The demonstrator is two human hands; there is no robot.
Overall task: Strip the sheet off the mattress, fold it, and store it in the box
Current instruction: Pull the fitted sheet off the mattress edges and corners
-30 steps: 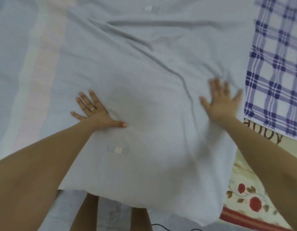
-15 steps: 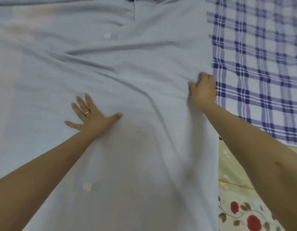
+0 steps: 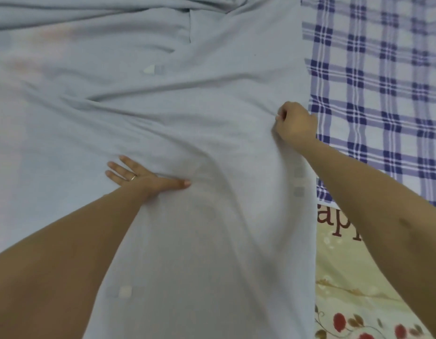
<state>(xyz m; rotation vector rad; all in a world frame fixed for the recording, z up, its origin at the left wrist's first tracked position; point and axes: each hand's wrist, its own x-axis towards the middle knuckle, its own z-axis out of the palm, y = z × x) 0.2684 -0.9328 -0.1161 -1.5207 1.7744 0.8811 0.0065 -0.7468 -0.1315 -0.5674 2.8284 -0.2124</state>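
A pale grey-blue sheet (image 3: pixel 163 106) lies spread and wrinkled across most of the view, folded over itself with small white tags showing. My left hand (image 3: pixel 141 176) presses flat on it at centre left, fingers spread, a ring on one finger. At the sheet's right edge my right hand (image 3: pixel 296 123) grips the cloth, fingers curled round a pinch of it. Long creases run from that hand across the sheet. No box is in view.
A blue-and-white checked cloth (image 3: pixel 383 94) lies to the right of the sheet. Below it a cream fabric with red flowers and dark red lettering (image 3: pixel 346 289) shows at the lower right.
My right hand went from flat and open on the sheet to curled on its right edge, and holds it there. The view shifted up the sheet. My left hand stays pressed flat.
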